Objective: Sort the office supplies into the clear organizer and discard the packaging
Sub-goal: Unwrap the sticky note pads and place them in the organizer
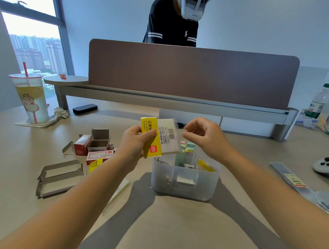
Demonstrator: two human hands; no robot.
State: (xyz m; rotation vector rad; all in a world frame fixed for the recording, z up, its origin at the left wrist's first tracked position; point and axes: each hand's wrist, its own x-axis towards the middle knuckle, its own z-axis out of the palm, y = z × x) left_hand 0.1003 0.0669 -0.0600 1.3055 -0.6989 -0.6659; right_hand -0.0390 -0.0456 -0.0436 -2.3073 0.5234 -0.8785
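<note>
My left hand (135, 144) holds a wrapped pack of sticky notes (167, 137) with a yellow label, upright above the clear organizer (184, 183). My right hand (205, 136) is beside the pack's right edge, thumb and fingers pinched on what seems to be clear wrap; too faint to be sure. The organizer holds paper clips in its left compartment, binder clips in the front middle, pastel and shiny sticky tabs (189, 151) behind, and a yellow item at the right. Opened red staple boxes (91, 145) and flattened grey cardboard packaging (59, 176) lie at the left.
A drink cup with a straw (31, 97) stands far left, a black case (84, 109) behind. A brown desk divider (186, 75) crosses the back, a person beyond it. At the right lie a water bottle (319, 100), a white controller (325, 167) and a packaged ruler (290, 177).
</note>
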